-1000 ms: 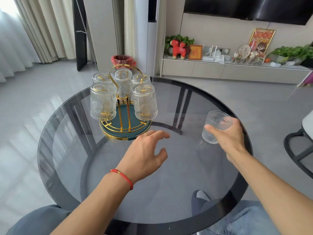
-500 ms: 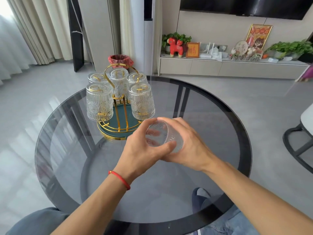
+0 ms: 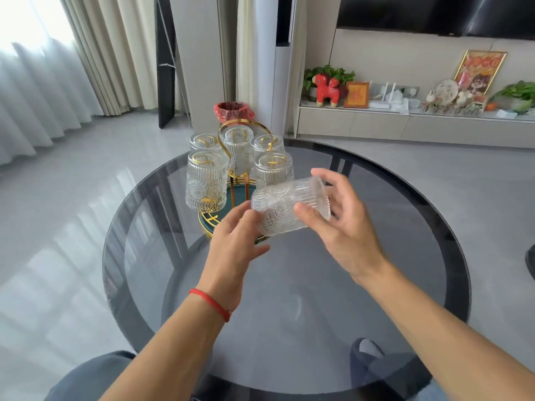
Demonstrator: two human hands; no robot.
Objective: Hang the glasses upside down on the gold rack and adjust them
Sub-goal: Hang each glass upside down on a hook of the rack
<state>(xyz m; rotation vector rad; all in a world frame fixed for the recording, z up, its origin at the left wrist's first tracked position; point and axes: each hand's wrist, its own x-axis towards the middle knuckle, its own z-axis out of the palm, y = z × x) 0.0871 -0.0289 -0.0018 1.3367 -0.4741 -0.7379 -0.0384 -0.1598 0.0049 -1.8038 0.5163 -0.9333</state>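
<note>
A ribbed clear glass (image 3: pixel 285 205) lies on its side in the air between both hands, its mouth pointing right. My right hand (image 3: pixel 344 227) grips it near the rim with thumb and fingers. My left hand (image 3: pixel 231 244) touches its base end with the fingertips. Just behind stands the gold rack (image 3: pixel 246 169) on a teal round base, with several glasses hanging upside down on its prongs, such as the front left one (image 3: pixel 206 180). The held glass covers part of the rack's front right side.
The rack stands at the far left of a round dark glass table (image 3: pixel 390 285). A red-lined bin (image 3: pixel 234 111) sits on the floor behind. A low TV cabinet (image 3: pixel 405 125) with ornaments lines the back wall. My knees show under the table's near edge.
My right hand carried the glass from the table's right side to the middle, my left hand met it, and the glass has been turned onto its side and raised toward the rack.
</note>
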